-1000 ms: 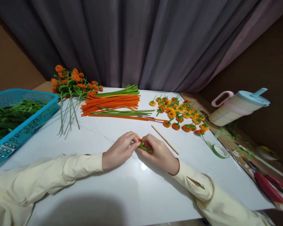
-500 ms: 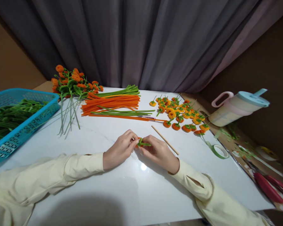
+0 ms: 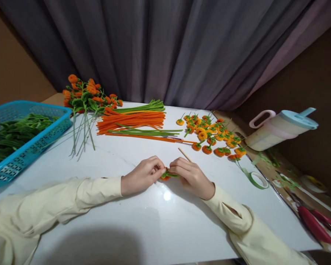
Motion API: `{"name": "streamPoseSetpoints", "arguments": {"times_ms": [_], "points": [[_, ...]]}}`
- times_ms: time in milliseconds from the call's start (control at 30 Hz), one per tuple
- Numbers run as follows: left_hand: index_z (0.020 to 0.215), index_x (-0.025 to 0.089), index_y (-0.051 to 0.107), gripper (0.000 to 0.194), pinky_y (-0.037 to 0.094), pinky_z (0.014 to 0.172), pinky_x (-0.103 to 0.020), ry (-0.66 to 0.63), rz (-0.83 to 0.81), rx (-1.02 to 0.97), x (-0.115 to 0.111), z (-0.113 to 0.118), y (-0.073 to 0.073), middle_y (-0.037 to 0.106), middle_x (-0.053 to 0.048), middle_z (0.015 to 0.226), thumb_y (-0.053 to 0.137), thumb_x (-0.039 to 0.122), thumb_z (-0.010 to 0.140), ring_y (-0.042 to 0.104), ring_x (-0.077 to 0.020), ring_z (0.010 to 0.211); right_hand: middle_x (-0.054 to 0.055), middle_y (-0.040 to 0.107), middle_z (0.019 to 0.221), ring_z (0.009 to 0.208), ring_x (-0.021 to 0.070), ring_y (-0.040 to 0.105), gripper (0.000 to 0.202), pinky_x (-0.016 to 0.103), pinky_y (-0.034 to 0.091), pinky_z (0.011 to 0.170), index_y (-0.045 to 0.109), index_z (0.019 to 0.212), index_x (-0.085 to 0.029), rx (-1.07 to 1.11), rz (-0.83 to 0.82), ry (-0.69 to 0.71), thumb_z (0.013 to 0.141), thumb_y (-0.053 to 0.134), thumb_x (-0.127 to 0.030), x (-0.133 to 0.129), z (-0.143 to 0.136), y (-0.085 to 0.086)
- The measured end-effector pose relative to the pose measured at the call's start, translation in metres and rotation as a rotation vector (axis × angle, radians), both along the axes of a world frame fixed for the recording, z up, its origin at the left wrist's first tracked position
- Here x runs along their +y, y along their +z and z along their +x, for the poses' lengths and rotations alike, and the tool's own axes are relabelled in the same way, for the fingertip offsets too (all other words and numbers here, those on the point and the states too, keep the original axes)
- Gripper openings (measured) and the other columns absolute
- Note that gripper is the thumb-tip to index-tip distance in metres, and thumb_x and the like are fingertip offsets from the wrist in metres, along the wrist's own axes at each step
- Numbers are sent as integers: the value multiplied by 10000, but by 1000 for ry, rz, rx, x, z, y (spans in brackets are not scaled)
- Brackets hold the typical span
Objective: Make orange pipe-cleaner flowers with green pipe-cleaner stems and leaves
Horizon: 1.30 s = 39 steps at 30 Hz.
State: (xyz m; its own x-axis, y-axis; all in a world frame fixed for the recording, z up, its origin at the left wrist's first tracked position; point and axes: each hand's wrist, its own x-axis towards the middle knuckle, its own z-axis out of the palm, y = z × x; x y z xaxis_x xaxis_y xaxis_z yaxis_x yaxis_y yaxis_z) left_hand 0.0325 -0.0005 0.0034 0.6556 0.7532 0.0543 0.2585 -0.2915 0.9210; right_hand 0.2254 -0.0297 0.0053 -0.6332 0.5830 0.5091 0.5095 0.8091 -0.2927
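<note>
Left hand (image 3: 142, 176) and right hand (image 3: 190, 176) pinch a small fuzzy orange flower (image 3: 165, 176) with green wire, fingertips closed, on a glossy white table (image 3: 143, 221).

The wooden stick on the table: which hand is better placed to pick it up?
Probably the right hand. The wooden stick shows just behind its knuckles, while the left hand lies farther to the other side. Both hands pinch the small orange and green piece, so one must let go first.

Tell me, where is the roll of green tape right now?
In the head view, the roll of green tape lies flat near the white table's right edge, to the right of the right hand and just below the little orange pumpkins.
</note>
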Motion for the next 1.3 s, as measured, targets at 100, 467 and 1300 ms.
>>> {"name": "streamPoseSetpoints", "arguments": {"times_ms": [100, 467, 1300], "points": [[743, 149, 533, 152, 438, 577, -211, 3, 85, -14, 0, 0, -1, 526, -20, 819, 469, 236, 850, 499, -90, 631, 79, 569, 808, 739, 175, 498, 313, 282, 447, 624, 510, 867, -172, 28, -20, -34, 727, 340, 52, -2, -2, 0], [810, 156, 519, 107, 461, 674, -224, 44, 273, -139, -4, -3, -3, 514, -38, 865, 443, 178, 882, 529, -118, 772, 34, 552, 703, 629, 133, 504, 307, 232, 412, 574, 531, 758, -165, 243, -205, -282, 624, 349, 43, -18, -18, 5], [987, 160, 616, 176, 461, 822, -280, -366, 398, -39, 18, -17, -4, 649, -96, 971, 548, 243, 847, 586, -173, 900, 96, 608, 830, 749, 172, 537, 332, 280, 465, 637, 533, 882, -156, -73, -73, 54, 729, 321, 48, -6, -1, 1]]}}
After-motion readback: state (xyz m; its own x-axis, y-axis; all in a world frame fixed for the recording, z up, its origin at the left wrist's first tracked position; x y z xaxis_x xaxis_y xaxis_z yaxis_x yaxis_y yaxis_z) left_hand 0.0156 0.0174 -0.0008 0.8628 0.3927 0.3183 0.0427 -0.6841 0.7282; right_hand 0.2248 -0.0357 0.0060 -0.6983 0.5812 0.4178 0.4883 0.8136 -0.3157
